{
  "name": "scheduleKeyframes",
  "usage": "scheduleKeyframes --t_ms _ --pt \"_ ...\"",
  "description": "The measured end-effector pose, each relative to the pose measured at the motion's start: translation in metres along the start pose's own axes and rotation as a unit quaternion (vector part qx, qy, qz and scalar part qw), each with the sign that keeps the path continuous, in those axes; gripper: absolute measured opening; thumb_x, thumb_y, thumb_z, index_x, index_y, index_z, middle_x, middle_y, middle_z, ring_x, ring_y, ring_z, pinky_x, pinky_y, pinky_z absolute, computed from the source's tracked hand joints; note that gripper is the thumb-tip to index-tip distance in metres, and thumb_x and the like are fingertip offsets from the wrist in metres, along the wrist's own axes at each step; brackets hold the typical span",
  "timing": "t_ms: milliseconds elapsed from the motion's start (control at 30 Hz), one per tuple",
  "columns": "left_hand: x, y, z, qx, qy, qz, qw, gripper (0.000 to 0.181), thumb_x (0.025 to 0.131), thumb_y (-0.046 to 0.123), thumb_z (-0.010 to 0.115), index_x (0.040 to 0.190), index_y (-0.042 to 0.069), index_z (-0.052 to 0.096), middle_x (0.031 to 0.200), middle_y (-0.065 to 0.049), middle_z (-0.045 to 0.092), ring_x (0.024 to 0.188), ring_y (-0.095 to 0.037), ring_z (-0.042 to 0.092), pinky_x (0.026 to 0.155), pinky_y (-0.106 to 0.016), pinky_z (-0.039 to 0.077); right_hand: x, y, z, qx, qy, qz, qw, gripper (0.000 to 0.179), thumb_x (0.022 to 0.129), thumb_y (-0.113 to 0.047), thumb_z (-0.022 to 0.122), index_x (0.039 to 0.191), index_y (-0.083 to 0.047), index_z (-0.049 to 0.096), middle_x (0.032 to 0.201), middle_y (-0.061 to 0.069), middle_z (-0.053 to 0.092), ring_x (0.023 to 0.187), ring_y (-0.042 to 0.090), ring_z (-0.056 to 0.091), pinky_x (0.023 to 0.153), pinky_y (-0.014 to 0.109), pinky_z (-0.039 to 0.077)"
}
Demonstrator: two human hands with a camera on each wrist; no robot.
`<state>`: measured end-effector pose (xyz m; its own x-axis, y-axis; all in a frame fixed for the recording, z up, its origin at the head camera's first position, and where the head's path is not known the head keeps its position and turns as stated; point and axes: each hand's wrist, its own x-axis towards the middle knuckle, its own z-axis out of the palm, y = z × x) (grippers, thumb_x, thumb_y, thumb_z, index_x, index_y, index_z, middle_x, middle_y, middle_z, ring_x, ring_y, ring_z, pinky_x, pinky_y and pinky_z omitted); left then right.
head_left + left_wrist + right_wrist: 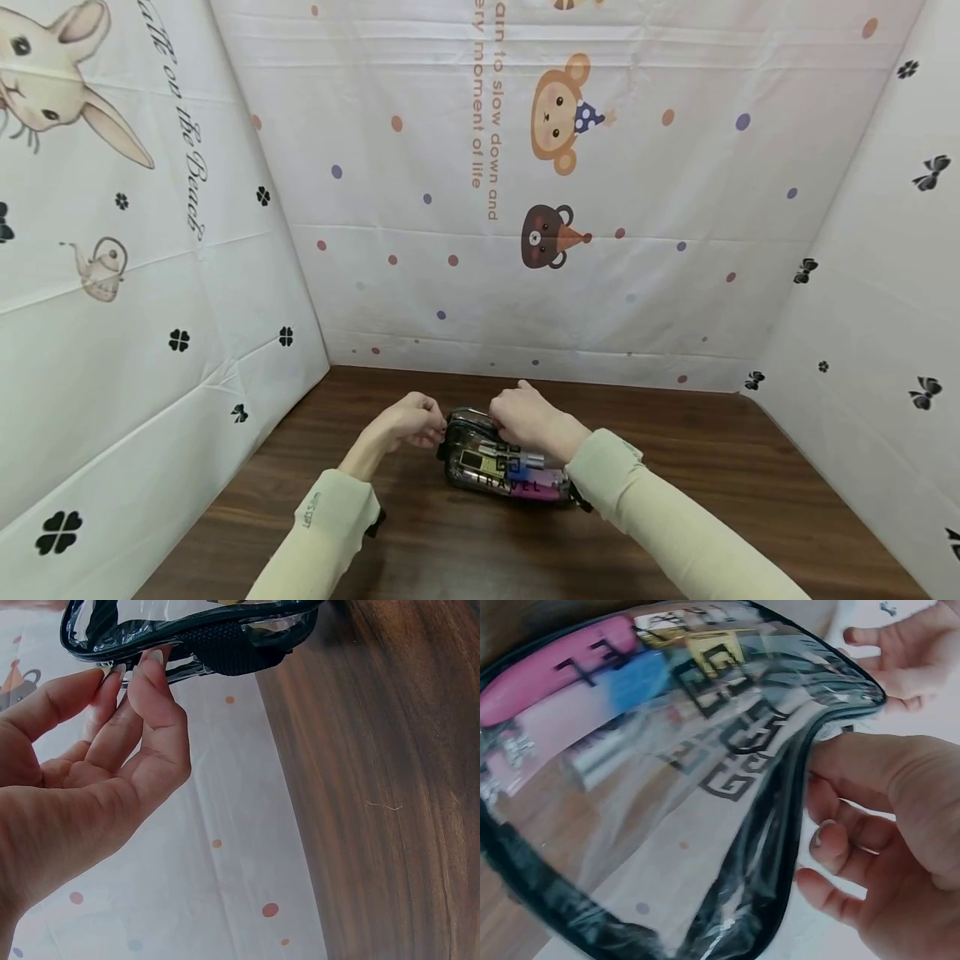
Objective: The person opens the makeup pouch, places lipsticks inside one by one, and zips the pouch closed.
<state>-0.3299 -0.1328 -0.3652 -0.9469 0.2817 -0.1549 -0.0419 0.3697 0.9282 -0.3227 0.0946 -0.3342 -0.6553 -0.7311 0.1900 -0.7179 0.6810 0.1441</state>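
Observation:
A clear toiletry pouch with black trim and printed lettering stands on the table in the head view. Through its wall show a pink item, a blue one, a silver-capped tube and a gold-coloured item. My left hand pinches the pouch's edge at its left end, beside a black fabric tab. Along the top edge, my right hand holds the black zip border with curled fingers. What sits between the right thumb and forefinger is hidden.
The dark wooden table extends around the pouch to both sides. A printed white cloth hangs as a wall behind the table, with similar cloth walls on the left and right.

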Motion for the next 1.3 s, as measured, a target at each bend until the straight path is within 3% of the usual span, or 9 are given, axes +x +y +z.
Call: scheduleKeyframes --t_ms 167,300,433,567,667,900,1133,1200,1300 --pt "-0.001 0.003 0.0 0.001 0.0 0.0 1.0 0.019 0.09 0.0 0.054 0.072 0.006 0.051 0.083 -0.009 0.064 0.071 -0.016 0.062 0.061 -0.028 0.052 -0.004 0.001 0.007 -0.061 0.041 -0.009 0.9972 0.045 0.081 -0.002 0.064 0.051 -0.02 0.036 0.056 -0.006 0.049 0.055 0.012 0.046 0.097 0.052 0.043" --pt "-0.002 0.002 -0.001 0.001 -0.008 0.003 1.0 0.019 0.091 0.001 0.053 0.072 0.006 0.05 0.084 -0.009 0.064 0.071 -0.016 0.062 0.06 -0.027 0.052 -0.008 -0.001 0.009 -0.11 0.072 0.005 0.9913 0.029 0.083 -0.014 0.071 0.057 -0.019 0.058 0.073 -0.002 0.067 0.073 0.018 0.062 0.091 0.046 0.044" --pt "-0.001 0.001 -0.001 -0.001 -0.007 0.0 1.0 0.02 0.091 0.0 0.051 0.072 0.006 0.05 0.087 -0.01 0.064 0.073 -0.018 0.063 0.06 -0.028 0.053 -0.01 -0.001 0.011 -0.066 0.071 0.028 0.9949 0.02 0.083 -0.02 0.074 0.065 -0.017 0.066 0.072 -0.003 0.067 0.068 0.015 0.057 0.081 0.041 0.04" --pt "-0.001 0.001 0.0 -0.005 -0.005 0.0 1.0 0.021 0.09 0.0 0.05 0.071 0.007 0.049 0.088 -0.009 0.064 0.073 -0.018 0.063 0.061 -0.027 0.052 -0.009 0.002 0.009 0.022 0.056 0.043 0.9972 0.035 0.084 -0.016 0.072 0.055 -0.017 0.053 0.055 -0.005 0.053 0.054 0.01 0.037 0.07 0.034 0.025" --pt "-0.001 0.001 0.0 -0.005 -0.006 0.001 1.0 0.021 0.09 0.0 0.051 0.071 0.007 0.049 0.087 -0.008 0.064 0.073 -0.018 0.063 0.062 -0.029 0.053 -0.009 0.004 0.009 0.046 0.052 0.042 0.9967 0.044 0.084 -0.015 0.071 0.051 -0.02 0.043 0.049 -0.008 0.041 0.052 0.008 0.027 0.068 0.033 0.017" --pt "0.001 0.0 0.001 -0.003 -0.006 0.003 1.0 0.022 0.09 -0.001 0.051 0.069 0.007 0.048 0.085 -0.008 0.064 0.072 -0.018 0.063 0.06 -0.027 0.052 -0.008 0.002 0.009 0.039 0.057 0.04 0.9969 0.041 0.082 -0.01 0.071 0.051 -0.02 0.046 0.051 -0.009 0.044 0.052 0.008 0.031 0.07 0.035 0.019" --pt "0.001 0.0 0.001 -0.006 -0.009 0.001 0.9999 0.019 0.088 -0.002 0.049 0.071 0.006 0.051 0.083 -0.009 0.064 0.07 -0.018 0.061 0.058 -0.026 0.051 -0.009 0.0 0.014 -0.003 0.079 0.022 0.9966 0.047 0.08 -0.002 0.064 0.054 -0.02 0.03 0.052 -0.01 0.027 0.053 0.008 0.018 0.069 0.032 0.015" --pt "0.001 -0.001 0.001 -0.007 -0.009 0.0 0.9999 0.019 0.089 -0.002 0.05 0.071 0.006 0.051 0.083 -0.009 0.064 0.07 -0.018 0.061 0.059 -0.027 0.051 -0.01 0.0 0.015 -0.023 0.084 0.02 0.996 0.044 0.081 -0.004 0.064 0.053 -0.019 0.034 0.053 -0.009 0.032 0.054 0.009 0.02 0.069 0.031 0.015" --pt "0.0 -0.001 0.0 -0.004 -0.01 0.001 0.9999 0.019 0.089 -0.002 0.049 0.072 0.006 0.05 0.084 -0.009 0.064 0.071 -0.018 0.062 0.059 -0.027 0.052 -0.01 0.0 0.016 -0.066 0.097 0.009 0.9931 0.031 0.081 -0.011 0.071 0.057 -0.019 0.053 0.06 -0.007 0.048 0.057 0.011 0.032 0.069 0.032 0.018"
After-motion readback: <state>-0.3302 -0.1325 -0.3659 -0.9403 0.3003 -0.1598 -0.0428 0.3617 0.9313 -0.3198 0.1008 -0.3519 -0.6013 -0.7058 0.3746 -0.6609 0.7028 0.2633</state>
